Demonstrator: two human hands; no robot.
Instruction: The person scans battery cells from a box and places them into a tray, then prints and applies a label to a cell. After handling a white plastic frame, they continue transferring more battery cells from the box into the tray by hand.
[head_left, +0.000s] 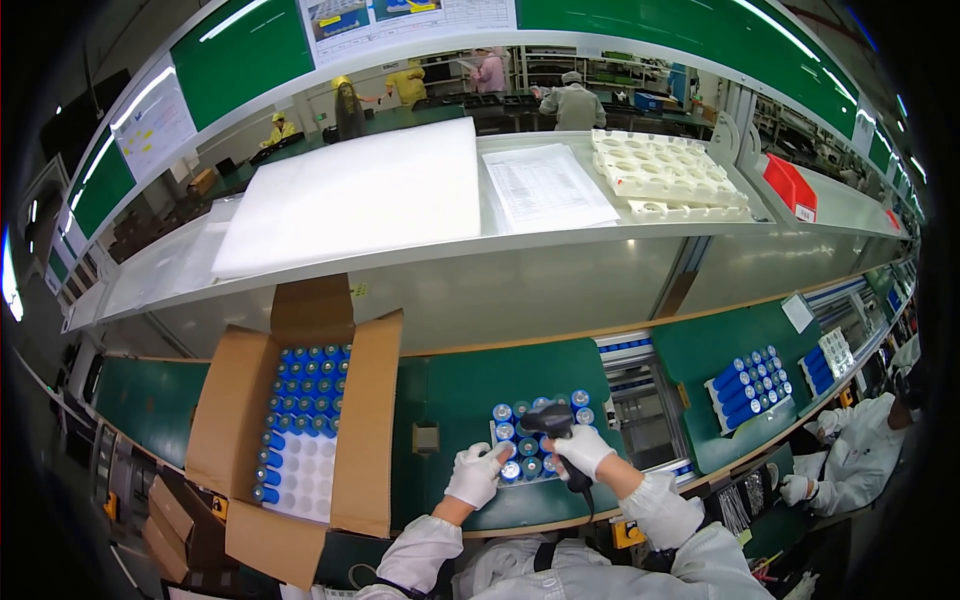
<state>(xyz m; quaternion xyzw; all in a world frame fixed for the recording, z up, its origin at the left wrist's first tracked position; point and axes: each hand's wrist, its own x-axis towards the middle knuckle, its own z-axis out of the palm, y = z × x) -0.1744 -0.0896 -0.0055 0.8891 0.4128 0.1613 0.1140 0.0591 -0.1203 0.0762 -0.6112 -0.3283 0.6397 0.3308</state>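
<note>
My right hand (585, 452), in a white glove with bare fingertips, is closed round a black handheld scanner (549, 419). The scanner's head is over a block of blue cylindrical battery cells (529, 447), which stand upright in rows on the green bench. It hides some of the cells. At the left edge of this block is my left hand (474, 474), gloved the same way. Its fingers reach to the near-left cells with the tips apart, and no held object shows in it.
Left stands an open cardboard box (362, 430) with more blue cells upright in a white tray (303, 478). A roller conveyor (640, 395) runs to the right, past which sits another cell block (752, 386). A co-worker (860, 450) is at far right. Above, a shelf (400, 248) holds white foam (355, 200).
</note>
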